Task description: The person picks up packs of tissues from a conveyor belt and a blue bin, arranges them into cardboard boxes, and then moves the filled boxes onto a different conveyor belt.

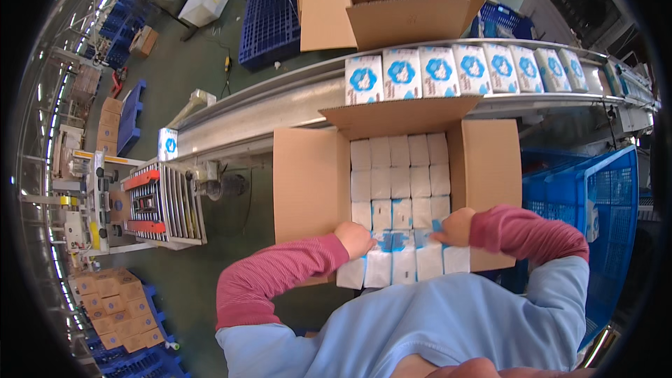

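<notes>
An open cardboard box [308,189] stands in front of me with its flaps spread. White tissue packs [400,150] fill it in several rows. At its near side, a row of white tissue packs with blue print [404,266] lies between my hands. My left hand [355,240] presses the left end of this row, its fingers curled in against the packs. The right end is gripped by my right hand [456,227], with its fingertips on the blue-printed part. The undersides of the packs and some of my fingers are hidden.
Past the box runs a metal conveyor [259,126] carrying several upright tissue packs [438,72]. Another open carton [413,21] stands beyond it. A blue plastic crate [609,217] is close on my right. To the left are a roller stand [178,203] and stacked cartons [119,308].
</notes>
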Demonstrator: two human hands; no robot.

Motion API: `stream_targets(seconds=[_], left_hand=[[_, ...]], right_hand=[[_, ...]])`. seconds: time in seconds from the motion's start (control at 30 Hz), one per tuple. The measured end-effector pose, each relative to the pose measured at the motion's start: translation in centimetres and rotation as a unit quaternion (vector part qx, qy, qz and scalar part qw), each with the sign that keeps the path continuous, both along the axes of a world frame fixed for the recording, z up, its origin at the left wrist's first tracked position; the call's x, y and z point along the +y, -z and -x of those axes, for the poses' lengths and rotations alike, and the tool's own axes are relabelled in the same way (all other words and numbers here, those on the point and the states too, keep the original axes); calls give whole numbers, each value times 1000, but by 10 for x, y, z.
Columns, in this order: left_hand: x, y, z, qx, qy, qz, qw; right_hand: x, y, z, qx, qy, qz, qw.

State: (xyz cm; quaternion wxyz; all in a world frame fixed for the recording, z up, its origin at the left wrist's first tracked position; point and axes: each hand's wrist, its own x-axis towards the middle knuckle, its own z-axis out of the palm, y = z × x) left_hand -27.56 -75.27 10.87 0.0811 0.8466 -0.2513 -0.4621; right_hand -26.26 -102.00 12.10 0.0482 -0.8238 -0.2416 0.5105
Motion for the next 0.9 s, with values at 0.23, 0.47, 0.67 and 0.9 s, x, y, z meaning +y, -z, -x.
stream_targets(seconds=[0.23, 0.47, 0.67, 0.9], left_hand=[[-20, 11, 17, -63, 131, 211, 967], [-28, -106, -211, -477, -238, 369, 761], [18, -8, -304, -316, -175, -71, 930], [107, 17, -310, 122, -515, 423, 736]], right_hand=[[-38, 43, 22, -99, -123, -212, 964], [-13, -114, -220, -266, 282, -456, 801], [82, -16, -288, -308, 122, 73, 941], [38, 27, -305, -253, 339, -104, 900]])
